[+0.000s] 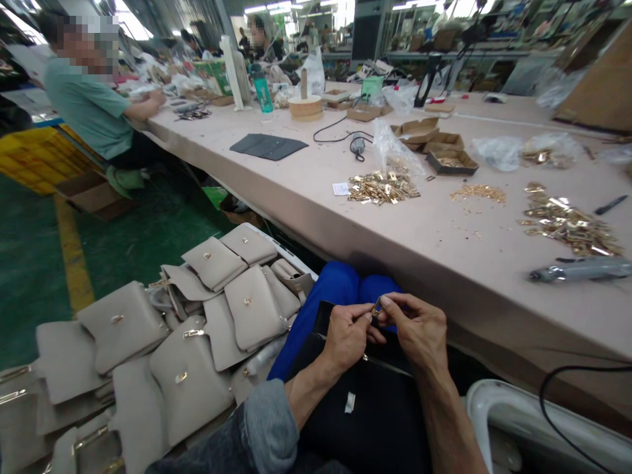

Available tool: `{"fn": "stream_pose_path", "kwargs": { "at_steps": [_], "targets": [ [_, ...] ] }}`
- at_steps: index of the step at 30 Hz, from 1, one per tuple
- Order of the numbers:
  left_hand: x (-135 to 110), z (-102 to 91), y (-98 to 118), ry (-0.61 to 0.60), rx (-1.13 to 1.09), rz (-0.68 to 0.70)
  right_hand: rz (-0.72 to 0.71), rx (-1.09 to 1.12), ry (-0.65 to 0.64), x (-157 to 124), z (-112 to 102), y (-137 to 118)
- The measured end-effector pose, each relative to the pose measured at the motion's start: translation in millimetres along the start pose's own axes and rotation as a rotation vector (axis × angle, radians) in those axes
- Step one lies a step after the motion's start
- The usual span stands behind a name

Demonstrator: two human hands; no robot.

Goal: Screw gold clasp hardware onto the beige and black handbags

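The person's left hand [345, 336] and right hand [417, 326] meet above the lap, each grip narrow, with thumb and fingertips pinching a small gold metal fitting [377, 307] between them. The fitting appears to be a rectangular loop, though the fingers partly cover it. Just below the hands, a black bag [375, 424] lies across the lap, with a zip and a small white strip [349, 402] on its face.

Beige flap bags [190, 388] with gold clasps are heaped to the left. Ahead, the worktop [296, 181] carries a near pile of gold fittings [384, 188], a larger pile to the right [573, 224], a grey cylindrical tool [582, 270] and a flat dark panel [269, 146]. At the worktop's far left sits a co-worker in a green shirt [83, 102].
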State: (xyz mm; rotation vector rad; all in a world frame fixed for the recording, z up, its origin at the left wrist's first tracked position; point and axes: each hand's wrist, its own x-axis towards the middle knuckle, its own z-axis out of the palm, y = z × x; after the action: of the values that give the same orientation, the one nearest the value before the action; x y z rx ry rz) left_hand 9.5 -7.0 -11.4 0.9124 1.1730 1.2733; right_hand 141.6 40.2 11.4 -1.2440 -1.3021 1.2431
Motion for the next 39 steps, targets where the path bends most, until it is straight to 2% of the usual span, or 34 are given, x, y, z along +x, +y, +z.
{"fn": "stream_pose_path", "kwargs": {
  "at_steps": [10,24,39],
  "targets": [
    [-2,-0.4,-1,0.011,0.021,0.02,0.026,-0.014,0.006,-1,-1,8],
    [-2,-1.5,-4,0.028,0.014,0.054,-0.043,-0.059,-0.02,5,-5,14],
    [-4,3.1,0,0.07,-0.03,0.049,-0.1,-0.086,-0.101,4,-11,16]
  ]
}}
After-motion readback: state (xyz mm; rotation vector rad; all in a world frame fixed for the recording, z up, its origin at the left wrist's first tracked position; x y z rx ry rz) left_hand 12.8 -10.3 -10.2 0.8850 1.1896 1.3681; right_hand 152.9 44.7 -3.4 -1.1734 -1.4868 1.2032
